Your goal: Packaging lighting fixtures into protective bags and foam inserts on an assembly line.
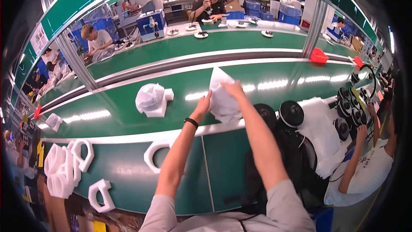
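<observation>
Over the near edge of the green belt, I hold a white, thin bag (224, 105) with its pointed top corner standing up. My left hand (204, 104) is closed on the bag's left side, thumb upward. My right hand (233, 89) grips its upper right part with bent fingers. Whatever the bag contains is hidden. To the left on the belt sits a wrapped round item (150, 97) in white film, seated in a white foam piece (168, 96). Nearer to me, a white foam ring (151, 157) lies partly behind my left forearm.
Several foam rings (60, 167) are piled at the left of the green table (128, 189). Black round devices (291, 113) and a stack of white bags (317, 120) lie to my right, beside a co-worker (365, 172). Red bins (318, 56) stand along the belt (274, 73). A metal post (315, 28) rises beyond.
</observation>
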A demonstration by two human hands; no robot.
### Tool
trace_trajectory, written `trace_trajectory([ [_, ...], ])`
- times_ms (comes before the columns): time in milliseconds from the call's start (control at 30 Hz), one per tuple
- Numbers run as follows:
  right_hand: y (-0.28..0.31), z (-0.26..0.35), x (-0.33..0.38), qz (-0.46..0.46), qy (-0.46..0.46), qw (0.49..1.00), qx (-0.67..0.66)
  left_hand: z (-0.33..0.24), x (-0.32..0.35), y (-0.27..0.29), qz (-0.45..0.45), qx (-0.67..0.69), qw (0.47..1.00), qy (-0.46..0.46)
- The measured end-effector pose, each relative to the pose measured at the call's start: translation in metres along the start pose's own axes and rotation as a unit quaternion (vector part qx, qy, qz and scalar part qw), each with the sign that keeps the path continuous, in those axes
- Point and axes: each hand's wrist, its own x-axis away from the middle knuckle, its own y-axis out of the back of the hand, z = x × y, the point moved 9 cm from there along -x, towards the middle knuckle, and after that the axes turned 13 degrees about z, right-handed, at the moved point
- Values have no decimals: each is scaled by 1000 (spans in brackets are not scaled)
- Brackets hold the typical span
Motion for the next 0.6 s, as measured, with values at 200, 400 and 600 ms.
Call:
trace_trajectory([
  [200,-48,-16,11,65,-34,947,-313,31,-44,10,-64,116,988,-82],
  [400,-48,-13,53,-57,-36,907,-415,0,-19,3,-121,100,980,-123],
  [600,-42,55,133,218,103,667,-705,-141,134,-15,-126,-222,925,-282],
])
